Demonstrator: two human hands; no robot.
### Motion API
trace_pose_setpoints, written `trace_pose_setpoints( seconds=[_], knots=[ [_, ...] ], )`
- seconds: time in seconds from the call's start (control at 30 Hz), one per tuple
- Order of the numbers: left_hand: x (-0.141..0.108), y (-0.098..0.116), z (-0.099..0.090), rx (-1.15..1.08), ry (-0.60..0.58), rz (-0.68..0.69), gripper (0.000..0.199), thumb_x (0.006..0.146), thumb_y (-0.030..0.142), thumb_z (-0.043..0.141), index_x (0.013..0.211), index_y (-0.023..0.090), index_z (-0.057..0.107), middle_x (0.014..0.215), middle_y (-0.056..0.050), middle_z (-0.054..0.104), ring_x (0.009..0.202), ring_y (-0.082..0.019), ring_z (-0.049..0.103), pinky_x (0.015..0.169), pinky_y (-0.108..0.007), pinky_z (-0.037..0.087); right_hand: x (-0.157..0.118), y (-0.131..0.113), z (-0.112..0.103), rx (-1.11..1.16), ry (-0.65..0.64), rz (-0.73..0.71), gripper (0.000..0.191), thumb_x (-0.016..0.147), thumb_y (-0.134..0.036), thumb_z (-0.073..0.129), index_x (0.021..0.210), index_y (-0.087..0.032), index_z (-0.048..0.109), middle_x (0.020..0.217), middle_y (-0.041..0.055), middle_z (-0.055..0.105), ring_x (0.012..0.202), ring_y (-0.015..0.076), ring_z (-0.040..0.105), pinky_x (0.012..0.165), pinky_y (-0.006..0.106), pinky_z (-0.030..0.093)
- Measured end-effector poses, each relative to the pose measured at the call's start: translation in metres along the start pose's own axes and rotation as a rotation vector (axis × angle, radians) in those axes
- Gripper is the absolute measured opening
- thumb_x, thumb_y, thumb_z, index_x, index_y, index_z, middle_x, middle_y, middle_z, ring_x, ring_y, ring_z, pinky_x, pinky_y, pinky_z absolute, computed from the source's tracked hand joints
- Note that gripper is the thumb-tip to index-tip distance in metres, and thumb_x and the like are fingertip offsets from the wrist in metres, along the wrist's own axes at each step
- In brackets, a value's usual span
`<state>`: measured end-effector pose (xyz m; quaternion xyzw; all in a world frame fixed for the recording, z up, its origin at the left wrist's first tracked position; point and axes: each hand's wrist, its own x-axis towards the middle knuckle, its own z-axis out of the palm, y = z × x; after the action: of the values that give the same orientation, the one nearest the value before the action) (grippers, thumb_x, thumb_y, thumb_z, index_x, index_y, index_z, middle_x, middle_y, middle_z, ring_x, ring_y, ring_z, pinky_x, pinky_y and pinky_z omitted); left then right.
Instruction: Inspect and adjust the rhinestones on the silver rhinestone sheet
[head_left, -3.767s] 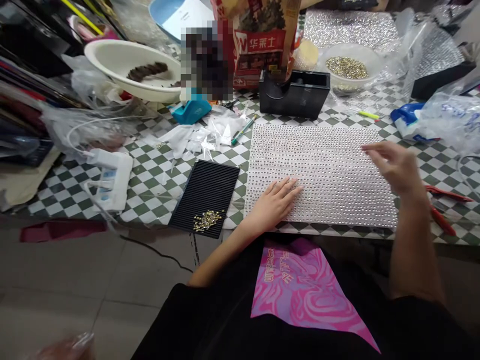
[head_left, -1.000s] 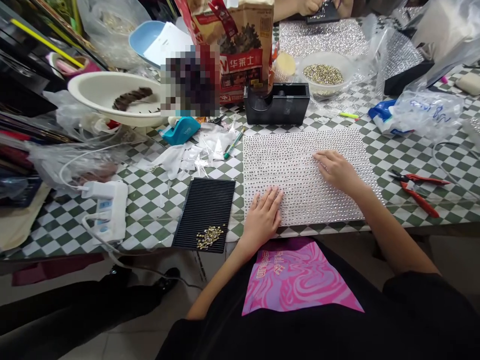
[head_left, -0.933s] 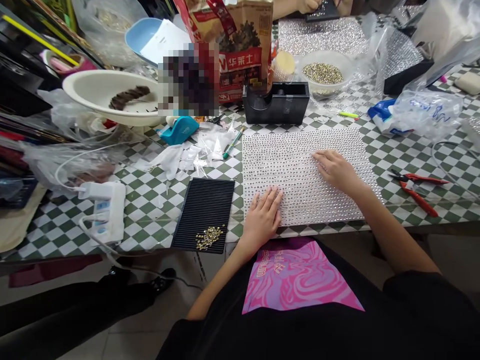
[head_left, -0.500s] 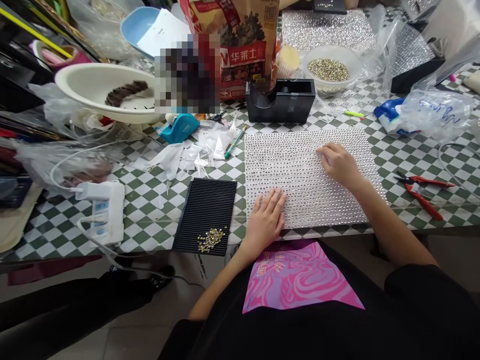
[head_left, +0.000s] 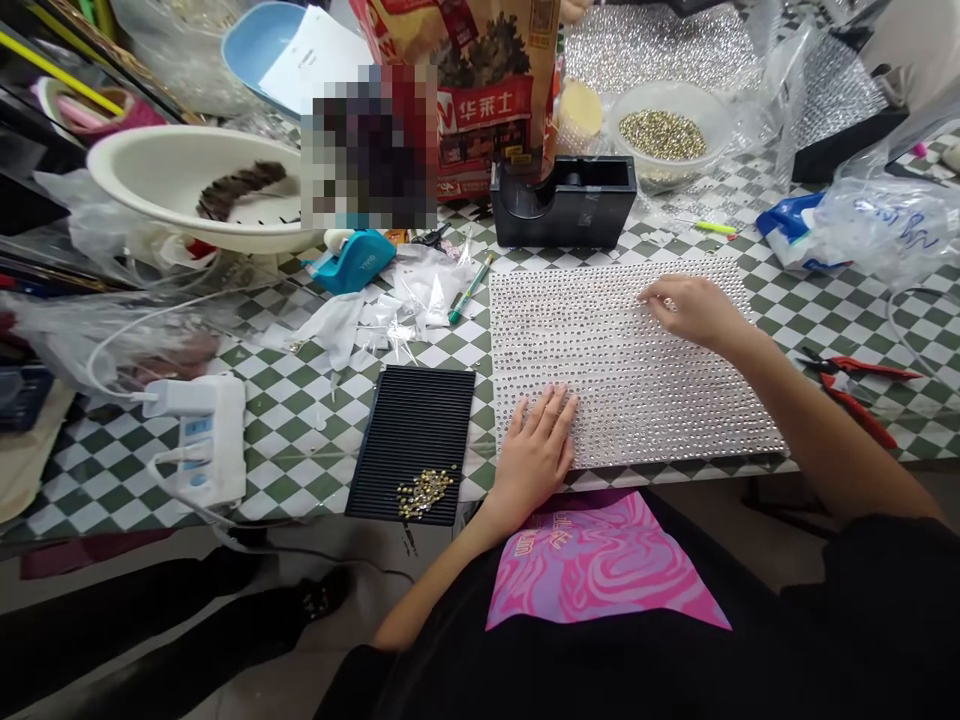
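A white sheet covered in rows of shiny rhinestones (head_left: 622, 390) lies on the table in front of me. My left hand (head_left: 534, 445) rests flat on its lower left part, fingers stretched out. Over the upper right part, my right hand (head_left: 686, 308) has thumb and forefinger pinched together close to the surface. Whatever may be between those fingertips is too small to make out. Left of the sheet is a black ridged tray (head_left: 420, 415) with a small heap of loose gold and clear rhinestones (head_left: 426, 493) near its front edge.
Behind the sheet stand a black tape dispenser (head_left: 562, 205), a paper bag (head_left: 480, 100) and a bowl of rhinestones (head_left: 664, 135). Red-handled pliers (head_left: 851, 390) lie right. Leftward are a teal tape dispenser (head_left: 356, 262), a white basin (head_left: 187, 225) and a power strip (head_left: 214, 440).
My right hand has turned slightly, its wrist shifting right, with the fingertips still near the same part of the sheet. The left hand stays flat. The whole view has shifted a little.
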<state>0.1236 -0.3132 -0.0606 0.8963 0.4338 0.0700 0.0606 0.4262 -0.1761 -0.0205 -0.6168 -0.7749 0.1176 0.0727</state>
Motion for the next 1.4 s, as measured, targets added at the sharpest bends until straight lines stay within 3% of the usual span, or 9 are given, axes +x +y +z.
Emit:
trace_pose_setpoints(
  seconds=[0.13, 0.27, 0.33, 0.67, 0.9, 1.03, 1.2, 1.3, 1.4],
  knots=[
    [-0.001, 0.0, 0.001, 0.013, 0.029, 0.012, 0.054, 0.105, 0.03, 0.036, 0.158, 0.018, 0.04, 0.165, -0.006, 0.04, 0.153, -0.021, 0.039, 0.123, -0.045, 0.037, 0.029, -0.012, 0.01, 0.001, 0.041, -0.088, 0.05, 0.099, -0.034, 0.037, 0.142, -0.017, 0.059, 0.145, 0.0136, 0.058, 0.13, 0.0331, 0.058, 0.107, 0.055, 0.053],
    [-0.002, 0.0, 0.005, 0.043, 0.056, 0.023, 0.056, 0.103, 0.031, 0.039, 0.158, 0.018, 0.04, 0.164, -0.006, 0.043, 0.152, -0.021, 0.039, 0.122, -0.044, 0.036, 0.052, -0.031, 0.032, -0.067, -0.133, -0.215, 0.072, 0.102, -0.054, 0.032, 0.164, -0.018, 0.021, 0.171, 0.0083, 0.022, 0.159, 0.0317, 0.021, 0.132, 0.057, 0.02],
    [-0.003, 0.0, 0.005, 0.052, 0.051, 0.023, 0.057, 0.103, 0.032, 0.04, 0.158, 0.018, 0.039, 0.164, -0.005, 0.043, 0.153, -0.021, 0.037, 0.122, -0.044, 0.036, 0.057, -0.035, 0.039, -0.105, -0.158, -0.212, 0.075, 0.102, -0.058, 0.027, 0.165, -0.018, 0.014, 0.172, 0.0077, 0.017, 0.161, 0.0294, 0.016, 0.134, 0.056, 0.013],
    [-0.001, 0.003, 0.004, 0.051, 0.136, 0.025, 0.053, 0.102, 0.032, 0.04, 0.152, 0.017, 0.048, 0.161, -0.004, 0.048, 0.151, -0.021, 0.038, 0.12, -0.045, 0.036, 0.057, -0.027, 0.049, -0.139, -0.069, -0.217, 0.076, 0.1, -0.058, 0.031, 0.165, -0.02, 0.016, 0.171, 0.0081, 0.019, 0.159, 0.0295, 0.024, 0.132, 0.057, 0.018],
    [0.0, 0.005, 0.009, -0.041, 0.136, 0.039, 0.053, 0.101, 0.026, 0.042, 0.152, 0.015, 0.048, 0.158, -0.011, 0.051, 0.149, -0.027, 0.043, 0.121, -0.05, 0.038, 0.057, -0.027, 0.048, -0.123, -0.08, -0.184, 0.077, 0.1, -0.059, 0.029, 0.166, -0.022, 0.014, 0.172, 0.0062, 0.017, 0.159, 0.0313, 0.022, 0.132, 0.058, 0.015],
    [-0.01, 0.002, -0.007, -0.151, 0.244, 0.022, 0.045, 0.102, 0.024, 0.046, 0.145, 0.014, 0.052, 0.152, -0.015, 0.055, 0.149, -0.032, 0.042, 0.118, -0.049, 0.044, 0.055, -0.027, 0.047, -0.117, -0.07, -0.17, 0.076, 0.1, -0.059, 0.028, 0.166, -0.023, 0.017, 0.171, 0.0056, 0.022, 0.158, 0.0311, 0.025, 0.132, 0.057, 0.016],
    [-0.008, -0.053, -0.045, -0.136, 0.372, -0.035, 0.031, 0.103, 0.021, 0.049, 0.133, 0.018, 0.057, 0.135, -0.012, 0.067, 0.134, -0.027, 0.059, 0.114, -0.048, 0.049, 0.055, -0.029, 0.046, -0.121, -0.047, -0.161, 0.074, 0.1, -0.06, 0.027, 0.165, -0.024, 0.022, 0.17, 0.0053, 0.026, 0.158, 0.0308, 0.027, 0.132, 0.056, 0.019],
    [0.02, -0.109, -0.053, -0.091, 0.306, -0.117, 0.03, 0.103, 0.016, 0.046, 0.128, 0.015, 0.062, 0.114, -0.012, 0.074, 0.106, -0.023, 0.07, 0.096, -0.041, 0.059, 0.055, -0.029, 0.045, -0.119, -0.055, -0.156, 0.074, 0.1, -0.06, 0.027, 0.164, -0.023, 0.024, 0.169, 0.0059, 0.028, 0.157, 0.0311, 0.027, 0.132, 0.055, 0.019],
    [0.06, -0.153, -0.047, -0.03, 0.163, -0.162, 0.03, 0.098, 0.011, 0.048, 0.122, 0.011, 0.066, 0.117, -0.015, 0.071, 0.112, -0.028, 0.066, 0.096, -0.044, 0.057, 0.055, -0.03, 0.045, -0.108, -0.042, -0.163, 0.073, 0.1, -0.06, 0.029, 0.163, -0.024, 0.026, 0.169, 0.0065, 0.03, 0.157, 0.0313, 0.029, 0.131, 0.056, 0.02]
  ],
)
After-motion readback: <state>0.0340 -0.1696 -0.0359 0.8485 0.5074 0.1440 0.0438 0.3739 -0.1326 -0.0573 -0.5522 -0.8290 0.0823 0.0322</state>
